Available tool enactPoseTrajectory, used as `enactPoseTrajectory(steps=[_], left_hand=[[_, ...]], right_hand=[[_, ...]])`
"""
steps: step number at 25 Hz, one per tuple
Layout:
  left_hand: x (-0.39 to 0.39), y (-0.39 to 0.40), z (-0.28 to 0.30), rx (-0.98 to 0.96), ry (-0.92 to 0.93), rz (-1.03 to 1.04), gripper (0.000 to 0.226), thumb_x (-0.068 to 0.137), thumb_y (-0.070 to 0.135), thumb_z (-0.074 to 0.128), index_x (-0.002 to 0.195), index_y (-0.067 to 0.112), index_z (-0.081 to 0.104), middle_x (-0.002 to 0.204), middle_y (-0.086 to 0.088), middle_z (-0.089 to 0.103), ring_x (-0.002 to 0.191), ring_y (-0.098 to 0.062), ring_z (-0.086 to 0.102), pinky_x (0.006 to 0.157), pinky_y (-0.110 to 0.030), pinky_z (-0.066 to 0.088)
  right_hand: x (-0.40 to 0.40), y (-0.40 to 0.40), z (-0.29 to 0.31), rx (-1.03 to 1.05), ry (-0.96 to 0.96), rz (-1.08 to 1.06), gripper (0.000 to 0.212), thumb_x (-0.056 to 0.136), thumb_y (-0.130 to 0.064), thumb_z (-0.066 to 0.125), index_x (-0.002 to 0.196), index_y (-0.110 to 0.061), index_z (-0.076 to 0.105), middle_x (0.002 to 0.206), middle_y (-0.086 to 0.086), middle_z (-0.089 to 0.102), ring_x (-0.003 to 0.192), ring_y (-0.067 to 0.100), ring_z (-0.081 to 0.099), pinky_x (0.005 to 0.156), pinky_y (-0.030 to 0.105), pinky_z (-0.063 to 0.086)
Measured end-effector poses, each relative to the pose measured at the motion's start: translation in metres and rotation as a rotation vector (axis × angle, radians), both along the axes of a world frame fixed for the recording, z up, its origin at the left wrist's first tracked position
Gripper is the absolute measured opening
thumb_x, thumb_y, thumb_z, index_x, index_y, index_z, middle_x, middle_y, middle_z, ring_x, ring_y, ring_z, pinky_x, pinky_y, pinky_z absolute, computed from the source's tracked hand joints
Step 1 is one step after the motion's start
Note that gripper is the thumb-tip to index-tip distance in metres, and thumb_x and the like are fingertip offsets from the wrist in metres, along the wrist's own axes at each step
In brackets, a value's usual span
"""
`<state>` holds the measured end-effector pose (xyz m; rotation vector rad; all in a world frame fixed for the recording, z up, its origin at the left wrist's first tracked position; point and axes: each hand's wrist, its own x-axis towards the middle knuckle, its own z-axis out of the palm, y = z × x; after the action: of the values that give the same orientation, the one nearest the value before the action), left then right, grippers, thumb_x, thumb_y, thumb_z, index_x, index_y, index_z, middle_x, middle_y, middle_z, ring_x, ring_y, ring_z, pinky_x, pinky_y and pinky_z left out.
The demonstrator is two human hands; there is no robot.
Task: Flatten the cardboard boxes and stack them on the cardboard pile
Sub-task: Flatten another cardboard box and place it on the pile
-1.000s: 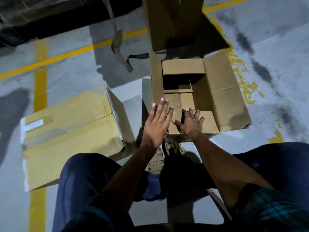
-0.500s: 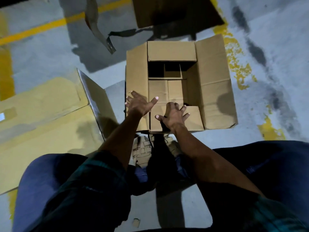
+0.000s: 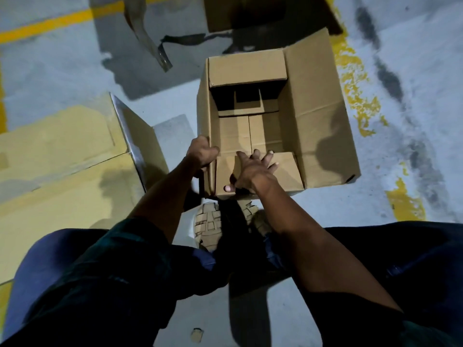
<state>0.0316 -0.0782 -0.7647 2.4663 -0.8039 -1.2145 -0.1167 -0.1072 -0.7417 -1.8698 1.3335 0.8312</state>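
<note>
An open brown cardboard box stands on the floor in front of my knees, its flaps spread outward. My left hand grips the box's near-left wall edge, thumb inside and fingers outside. My right hand lies flat with fingers spread on the near flap, thumb curled under the flap's near edge. To the left lies a flattened yellowish cardboard pile with one flap standing up at its right side.
Another cardboard box stands at the top, partly out of frame. A strip of peeled tape lies on the grey concrete floor. Yellow floor lines run at the left and right. My shoes are just below the box.
My left hand went from hovering open above the box to gripping its left wall edge. My right hand stayed on the near flap. The view tilted down and closer.
</note>
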Motion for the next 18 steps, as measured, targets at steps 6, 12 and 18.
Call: enactPoseTrajectory(steps=[6,12,18], left_hand=[[-0.009,0.025,0.046,-0.142,0.193,0.233,0.01,0.088,0.007,0.059,0.095,0.002,0.063,0.077,-0.011,0.058,0.063,-0.028,0.06,0.043,-0.023,0.042],[-0.024,0.037,0.113,-0.096,0.416,0.322,0.021,0.096,-0.002,0.046,0.076,-0.002,0.052,0.061,-0.02,0.052,0.04,-0.028,0.055,0.048,-0.035,0.057],[-0.028,0.064,0.132,-0.044,0.349,0.505,0.015,0.097,0.001,0.054,0.111,-0.004,0.058,0.115,-0.024,0.059,0.094,-0.042,0.061,0.09,-0.056,0.052]], right_hand=[[0.012,-0.003,0.069,-0.192,0.031,0.128,0.12,0.068,-0.035,0.091,0.154,-0.023,0.009,0.165,0.016,-0.007,0.145,0.051,-0.021,0.112,0.074,-0.001],[-0.007,0.014,0.162,-0.234,-0.074,0.07,0.099,0.068,-0.022,0.091,0.143,-0.028,0.027,0.164,0.02,-0.008,0.143,0.055,-0.023,0.107,0.08,0.001],[-0.05,0.058,0.22,-0.545,-0.505,0.059,0.066,0.073,-0.047,0.082,0.122,-0.02,0.047,0.166,0.012,0.01,0.149,0.045,-0.015,0.115,0.07,0.019]])
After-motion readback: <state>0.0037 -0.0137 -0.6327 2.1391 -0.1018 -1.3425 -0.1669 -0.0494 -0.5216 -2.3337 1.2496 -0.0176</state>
